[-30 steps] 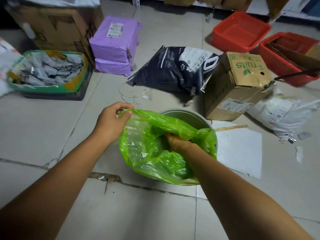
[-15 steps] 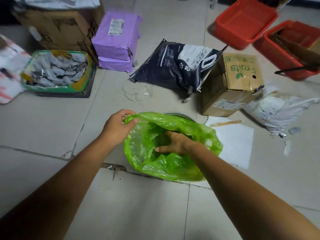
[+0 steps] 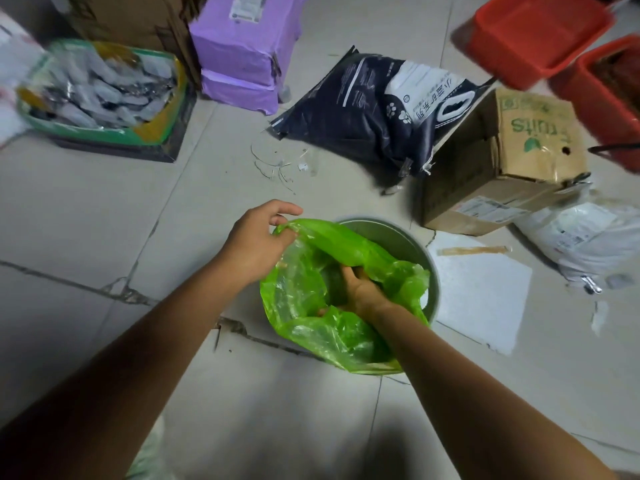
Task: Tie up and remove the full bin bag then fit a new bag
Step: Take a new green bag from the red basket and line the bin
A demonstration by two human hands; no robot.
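Observation:
A bright green plastic bag (image 3: 311, 327) lies spread over a round grey metal bin (image 3: 412, 244) on the tiled floor. My left hand (image 3: 258, 240) pinches the bag's upper left rim, holding it up at the bin's left edge. My right hand (image 3: 360, 289) reaches down inside the bag, fingers pressed into the plastic; its fingertips are hidden by a green fold. The bin's far and right rim stays uncovered, and the bag's near side hangs over the front rim.
A tilted cardboard fruit box (image 3: 509, 161) and a dark printed sack (image 3: 374, 116) lie just beyond the bin. A white sheet (image 3: 481, 292) and a white parcel (image 3: 588, 237) are at the right. Purple parcels (image 3: 242, 46), a green-rimmed crate (image 3: 100, 95) and red tubs (image 3: 540, 32) stand farther back.
My right hand has pushed deeper into the bag. The bag has slipped toward me, baring the bin's far rim again. My left hand keeps its hold on the rim.

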